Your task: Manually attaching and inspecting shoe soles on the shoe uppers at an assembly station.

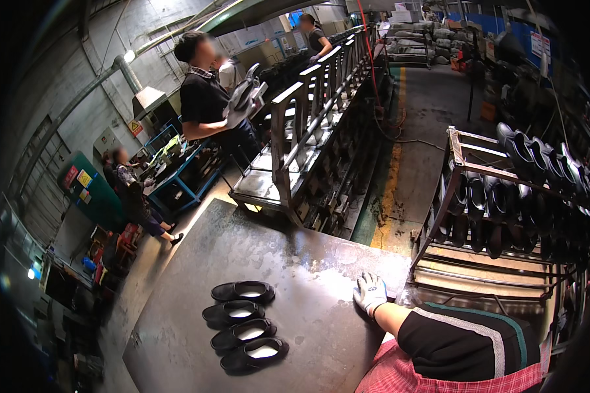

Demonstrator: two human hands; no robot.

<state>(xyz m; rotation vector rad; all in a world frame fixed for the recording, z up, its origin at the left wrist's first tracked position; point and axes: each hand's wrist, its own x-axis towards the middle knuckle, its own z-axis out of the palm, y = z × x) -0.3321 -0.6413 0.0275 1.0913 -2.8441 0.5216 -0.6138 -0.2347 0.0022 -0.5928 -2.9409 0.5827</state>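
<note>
Four black shoes [239,331] lie on our metal table [308,262], by whose right edge our right hand [370,293] rests spread, visibly gripping nothing, left unseen; we seem between placements, the next needing a fresh grasp.

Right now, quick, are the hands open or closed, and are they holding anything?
Left hand: out of view, so I can't tell.
Right hand: open, gloved, palm down at the metal table, with nothing visible in its grasp.
</note>
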